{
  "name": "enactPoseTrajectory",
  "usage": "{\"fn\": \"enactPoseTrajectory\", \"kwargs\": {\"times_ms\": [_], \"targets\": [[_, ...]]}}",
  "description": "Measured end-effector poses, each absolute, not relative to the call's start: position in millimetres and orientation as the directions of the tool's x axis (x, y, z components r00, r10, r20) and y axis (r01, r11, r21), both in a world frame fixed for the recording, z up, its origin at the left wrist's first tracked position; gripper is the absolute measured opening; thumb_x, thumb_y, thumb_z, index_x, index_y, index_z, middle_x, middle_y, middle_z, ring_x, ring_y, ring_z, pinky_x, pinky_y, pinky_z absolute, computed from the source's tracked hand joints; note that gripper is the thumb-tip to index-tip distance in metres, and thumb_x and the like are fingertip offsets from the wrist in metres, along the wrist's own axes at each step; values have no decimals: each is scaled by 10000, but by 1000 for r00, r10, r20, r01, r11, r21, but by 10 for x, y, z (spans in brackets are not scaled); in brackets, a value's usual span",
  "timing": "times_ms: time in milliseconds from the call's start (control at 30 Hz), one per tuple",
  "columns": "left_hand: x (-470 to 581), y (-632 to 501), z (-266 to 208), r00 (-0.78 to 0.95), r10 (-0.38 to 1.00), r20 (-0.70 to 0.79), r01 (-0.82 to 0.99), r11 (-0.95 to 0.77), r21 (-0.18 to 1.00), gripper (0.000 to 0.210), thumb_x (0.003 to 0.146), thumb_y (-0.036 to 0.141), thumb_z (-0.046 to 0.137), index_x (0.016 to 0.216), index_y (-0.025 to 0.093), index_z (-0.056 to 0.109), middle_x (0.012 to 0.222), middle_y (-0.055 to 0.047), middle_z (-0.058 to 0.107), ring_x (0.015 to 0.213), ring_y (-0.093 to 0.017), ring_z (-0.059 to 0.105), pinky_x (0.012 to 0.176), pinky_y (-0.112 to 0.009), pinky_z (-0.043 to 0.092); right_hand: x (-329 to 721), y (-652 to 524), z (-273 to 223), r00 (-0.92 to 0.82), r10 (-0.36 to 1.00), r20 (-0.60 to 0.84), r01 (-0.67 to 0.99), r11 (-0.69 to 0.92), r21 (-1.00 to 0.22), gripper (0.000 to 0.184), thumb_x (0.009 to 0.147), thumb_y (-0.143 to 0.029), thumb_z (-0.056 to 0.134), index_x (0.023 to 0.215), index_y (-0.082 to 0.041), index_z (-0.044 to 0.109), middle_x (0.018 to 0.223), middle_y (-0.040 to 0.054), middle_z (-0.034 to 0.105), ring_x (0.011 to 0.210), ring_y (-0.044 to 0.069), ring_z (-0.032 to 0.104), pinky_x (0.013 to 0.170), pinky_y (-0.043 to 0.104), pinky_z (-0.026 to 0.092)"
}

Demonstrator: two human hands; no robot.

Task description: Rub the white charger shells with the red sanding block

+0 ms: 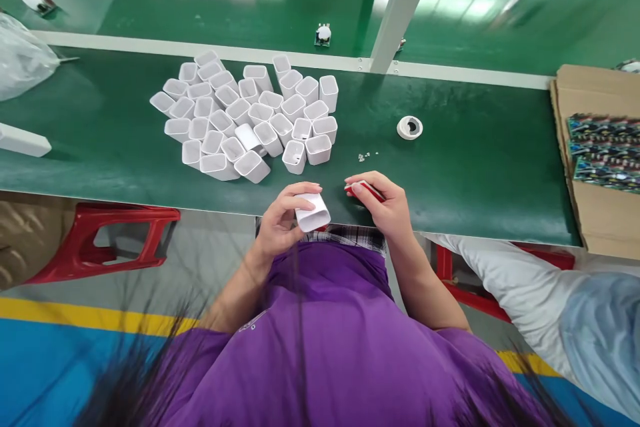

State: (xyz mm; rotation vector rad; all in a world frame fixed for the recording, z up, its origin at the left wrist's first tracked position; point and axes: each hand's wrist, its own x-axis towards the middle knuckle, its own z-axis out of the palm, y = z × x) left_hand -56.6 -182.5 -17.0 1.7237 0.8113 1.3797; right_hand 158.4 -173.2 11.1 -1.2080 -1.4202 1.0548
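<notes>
At the table's front edge, my left hand (281, 219) is closed round a white plastic housing (314, 215), a hollow rounded box whose open end faces me. My right hand (384, 201), a little to the right, grips a slim red tool (371, 192) with a pale edge; the fingers cover much of it, so its exact kind is hard to tell. The tool and the housing are apart. Beyond my left hand stands a cluster of white housings (215, 123), most with their open ends up. Small white scraps (367, 156) lie on the table past my right hand.
A white ring-shaped roll (409, 128) sits on the green table (475, 167). Circuit boards (605, 150) lie on cardboard (595, 93) at the right. A metal post (404, 7) rises at the back. Red stools (115, 240) stand below; another person's leg (520, 287) is close at right.
</notes>
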Motion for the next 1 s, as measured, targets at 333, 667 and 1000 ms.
{"fn": "enactPoseTrajectory", "kwargs": {"times_ms": [333,667,1000], "targets": [[-896,-1940,33,64,914,400,-35,-399,916,430,832,588,672,1044,262,489,907,-22,722,832,-222,734,692,-369,587,1610,-1724,103,-140,967,214,301,247,-921,141,919,-303,641,922,-234,763,908,43,772,812,184,717,790,340,562],[-3024,-957,166,-742,560,368,515,125,848,550,622,332,885,915,191,442,798,46,529,773,-131,553,843,-397,541,1578,-1724,136,-181,954,237,362,289,-886,150,919,-298,632,896,-228,763,886,48,773,748,181,720,696,305,565],[-3140,-900,67,-765,501,405,579,258,773,541,668,100,806,1054,181,436,1224,-107,557,1247,-280,465,1110,-556,406,1578,-1742,103,17,997,81,296,72,-952,295,949,-423,577,1069,-207,738,535,-37,624,507,135,575,580,295,491]]}}
